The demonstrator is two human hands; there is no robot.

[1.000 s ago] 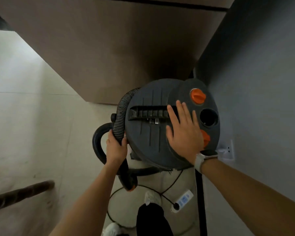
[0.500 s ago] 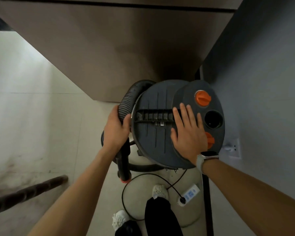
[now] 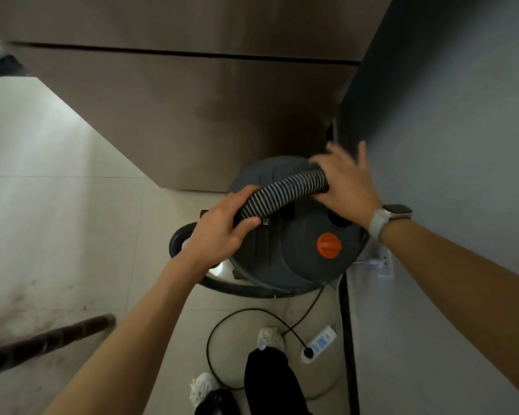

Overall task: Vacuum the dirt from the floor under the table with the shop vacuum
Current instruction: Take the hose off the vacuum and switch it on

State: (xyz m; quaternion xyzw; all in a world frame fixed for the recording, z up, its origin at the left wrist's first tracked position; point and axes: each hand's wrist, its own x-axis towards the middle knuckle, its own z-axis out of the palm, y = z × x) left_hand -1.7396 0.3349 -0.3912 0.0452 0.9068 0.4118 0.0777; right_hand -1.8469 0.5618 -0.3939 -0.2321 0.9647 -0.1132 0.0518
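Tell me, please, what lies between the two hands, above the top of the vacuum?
In the head view, a stretch of ribbed hose spans from the left hand to the right hand, above the vacuum's dark lid.
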